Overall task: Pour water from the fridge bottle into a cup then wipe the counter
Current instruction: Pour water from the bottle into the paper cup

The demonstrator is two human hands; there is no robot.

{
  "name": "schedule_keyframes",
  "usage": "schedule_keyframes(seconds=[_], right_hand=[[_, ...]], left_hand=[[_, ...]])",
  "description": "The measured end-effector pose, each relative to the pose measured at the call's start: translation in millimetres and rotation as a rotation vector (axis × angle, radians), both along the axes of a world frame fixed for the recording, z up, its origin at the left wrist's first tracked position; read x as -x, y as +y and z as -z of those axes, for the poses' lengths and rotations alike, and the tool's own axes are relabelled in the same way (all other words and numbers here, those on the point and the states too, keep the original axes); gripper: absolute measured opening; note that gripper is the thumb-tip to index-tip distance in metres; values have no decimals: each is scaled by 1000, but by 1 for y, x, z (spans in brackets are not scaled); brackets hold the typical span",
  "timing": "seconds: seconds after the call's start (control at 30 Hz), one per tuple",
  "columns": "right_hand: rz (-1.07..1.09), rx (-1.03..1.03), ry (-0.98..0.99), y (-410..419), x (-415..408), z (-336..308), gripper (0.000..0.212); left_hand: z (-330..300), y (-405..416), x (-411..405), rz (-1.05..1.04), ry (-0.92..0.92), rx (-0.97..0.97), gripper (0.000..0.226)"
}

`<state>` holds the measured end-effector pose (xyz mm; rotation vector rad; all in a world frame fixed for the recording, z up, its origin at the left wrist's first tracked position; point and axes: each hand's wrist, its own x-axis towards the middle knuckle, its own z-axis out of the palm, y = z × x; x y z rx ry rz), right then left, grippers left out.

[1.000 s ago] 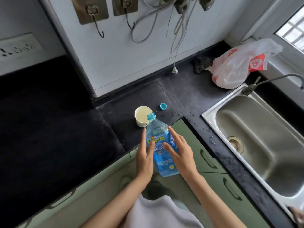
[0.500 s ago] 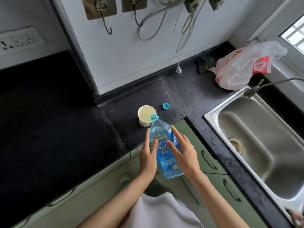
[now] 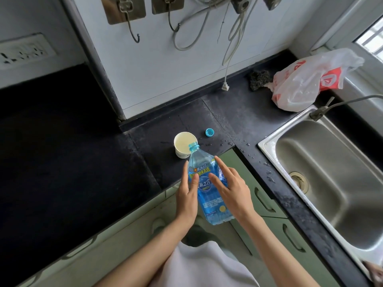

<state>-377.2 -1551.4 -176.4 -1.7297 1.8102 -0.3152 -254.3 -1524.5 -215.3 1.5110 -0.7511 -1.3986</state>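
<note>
Black counter (image 3: 244, 112); on it: cup (image 3: 183, 142), cap (image 3: 209, 132), scourer (image 3: 259, 79), bag (image 3: 306, 81).

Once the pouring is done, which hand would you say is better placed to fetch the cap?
Right, probably. The cap lies right of the cup, nearer the right hand. The left hand would have to cross the bottle.

Soft daylight from the window (image 3: 371, 41); wide-angle edges curve.

Bottle (image 3: 209, 189): your clear blue bottle, blue label, uncapped, tilted with its mouth over the cup's rim.
Cup (image 3: 183, 145): white paper cup, upright on your black counter (image 3: 238, 114).
Cap (image 3: 209, 132): blue, lying just beside the cup.
</note>
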Motion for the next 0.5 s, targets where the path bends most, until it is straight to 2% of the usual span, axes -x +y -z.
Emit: schedule_keyframes(seconds=[0.23, 0.5], right_hand=[[-11, -26, 27, -1, -1, -3, 57], [-18, -32, 51, -1, -3, -4, 56]], left_hand=[[-2, 0, 0, 9, 26, -9, 60], [-3, 3, -2, -18, 23, -28, 50]])
